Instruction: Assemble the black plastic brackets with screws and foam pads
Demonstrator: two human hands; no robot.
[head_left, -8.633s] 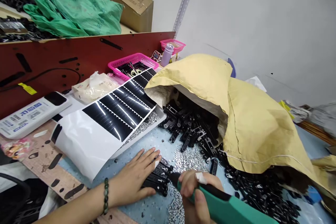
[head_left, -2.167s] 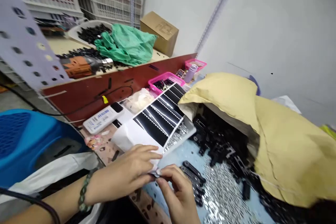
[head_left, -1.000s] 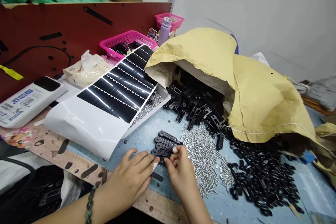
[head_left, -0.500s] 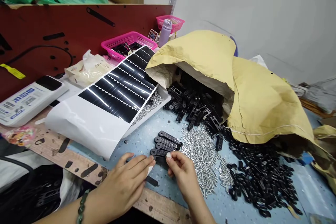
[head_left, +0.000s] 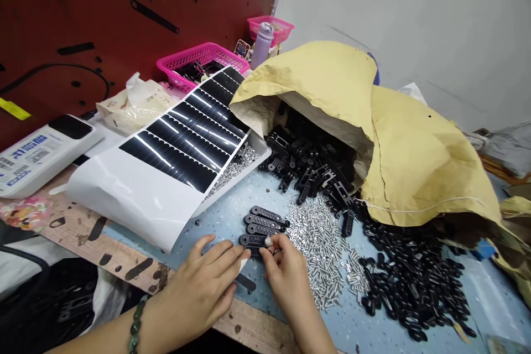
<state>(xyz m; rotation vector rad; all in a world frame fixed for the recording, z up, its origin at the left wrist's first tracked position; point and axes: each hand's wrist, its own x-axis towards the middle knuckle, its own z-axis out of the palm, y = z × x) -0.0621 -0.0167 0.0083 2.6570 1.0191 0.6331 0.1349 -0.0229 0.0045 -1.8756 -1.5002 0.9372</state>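
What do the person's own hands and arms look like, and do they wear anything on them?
The left hand and right hand are bare, without gloves, and the forearms show no sleeves. The left wrist wears a bracelet of round dark green beads. A small white wrap, perhaps tape, sits on a finger of the right hand.

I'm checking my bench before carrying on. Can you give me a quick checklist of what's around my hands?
1. Right hand at the end of the frontmost black strip: ok.
2. Left hand touching that strip: cannot tell.
3. Three other black strips lying alongside it: ok.
4. Silver screws off the strips: ok.
5. Black scalloped sheet clear of both hands: ok.
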